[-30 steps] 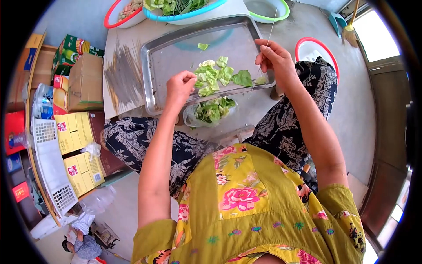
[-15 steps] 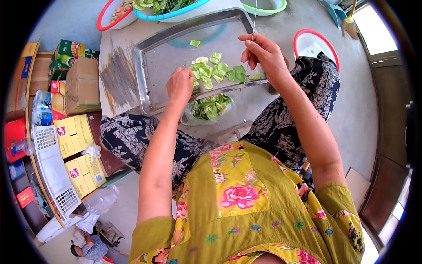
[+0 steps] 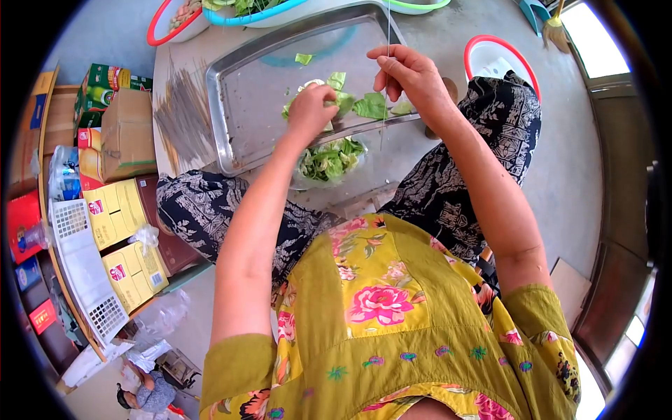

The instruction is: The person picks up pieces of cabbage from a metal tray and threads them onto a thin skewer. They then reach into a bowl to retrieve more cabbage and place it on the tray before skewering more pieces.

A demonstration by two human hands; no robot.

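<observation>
My right hand (image 3: 414, 82) is closed in a pinch on a thin skewer (image 3: 389, 28), which stands nearly upright over the right part of a metal tray (image 3: 218, 119). Low over the loose lettuce pieces (image 3: 337, 80) in the tray is my left hand (image 3: 310, 113), its fingers curled in toward the leaves; what they hold is hidden. A larger lettuce piece (image 3: 369, 106) lies between the two hands. One small leaf scrap (image 3: 304, 59) sits apart, farther back in the tray. Below the near rim, a clear bag (image 3: 330, 162) holds more cut lettuce.
Many thin skewers (image 3: 183, 115) lie spread left of the tray. Behind it stand a red-rimmed basin (image 3: 155, 31) and a blue-rimmed basin of greens (image 3: 255, 19). Another red-rimmed basin (image 3: 532, 70) is on the floor at right. Cardboard boxes (image 3: 129, 133) fill the left side.
My left hand has moved right and slightly away from me, from the tray's near edge onto the lettuce pieces. My right hand keeps the skewer upright; the whole view has shifted slightly.
</observation>
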